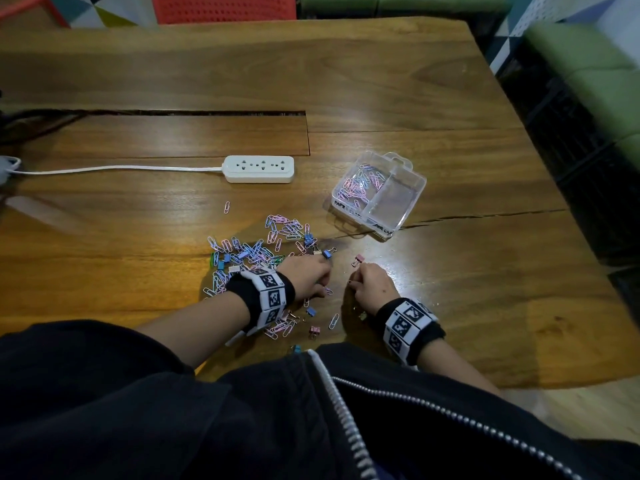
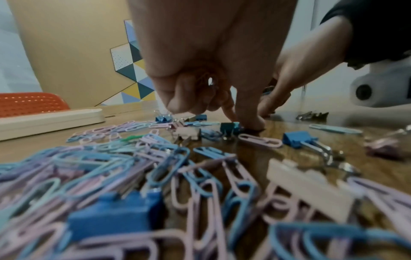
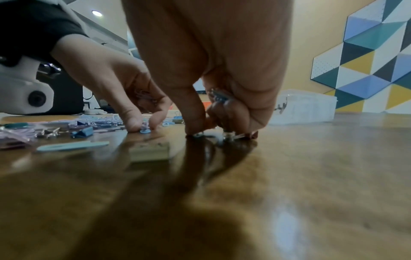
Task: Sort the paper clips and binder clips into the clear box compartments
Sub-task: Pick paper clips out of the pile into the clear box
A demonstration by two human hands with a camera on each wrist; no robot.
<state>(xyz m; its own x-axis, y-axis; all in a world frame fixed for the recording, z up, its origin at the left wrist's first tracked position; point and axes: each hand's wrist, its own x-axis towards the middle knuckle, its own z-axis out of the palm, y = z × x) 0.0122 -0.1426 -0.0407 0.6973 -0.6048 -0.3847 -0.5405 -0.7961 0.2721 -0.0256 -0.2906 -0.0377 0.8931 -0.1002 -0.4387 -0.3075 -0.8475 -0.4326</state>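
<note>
A heap of pink and blue paper clips (image 1: pixel 256 247) mixed with small binder clips lies on the wooden table. My left hand (image 1: pixel 323 261) reaches over it. Its curled fingers keep pink paper clips (image 2: pixel 209 82) in the palm, while thumb and forefinger touch down beside a blue binder clip (image 1: pixel 327 253). My right hand (image 1: pixel 355 271) is just to the right. It holds a blue binder clip (image 3: pixel 219 95) in its curled fingers and pinches the wire handles of a pink binder clip (image 1: pixel 358 260) on the table. The clear box (image 1: pixel 412 188) stands beyond; its left compartment holds paper clips, its right looks empty.
A white power strip (image 1: pixel 259 169) with its cable lies left of the box. A long slot (image 1: pixel 194 113) cuts the tabletop farther back. More clips are scattered near the front edge under my wrists (image 1: pixel 313 329). The table's right edge (image 1: pixel 588 258) drops to a dark floor.
</note>
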